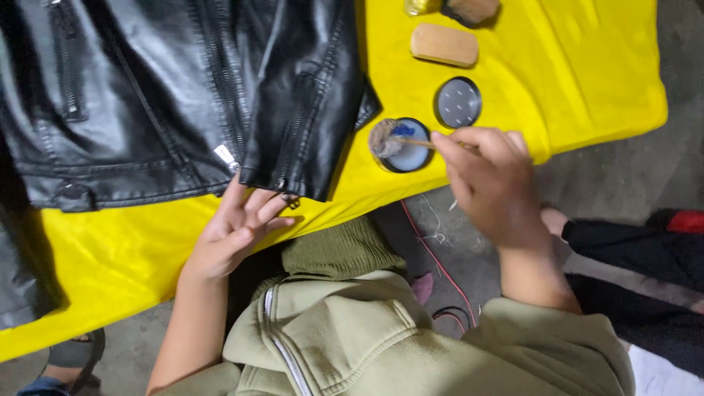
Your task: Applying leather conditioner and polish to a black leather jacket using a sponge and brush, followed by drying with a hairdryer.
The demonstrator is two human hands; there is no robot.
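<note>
Right hand (pixel 490 183) gripping thin wooden brush (pixel 396 141) over round tin (pixel 405 146), left hand (pixel 236 229) open (flat) by glossy black jacket (pixel 176 88)

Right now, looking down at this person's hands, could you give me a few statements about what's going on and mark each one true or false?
1. The right hand holds a small brush whose head is in an open tin. True.
2. The left hand grips a wooden block. False: it rests open at the hem of the black leather jacket.
3. The cloth under everything is yellow. True.
4. The tin's round lid sits on the jacket. False: it lies on the cloth, beside the tin.
</note>
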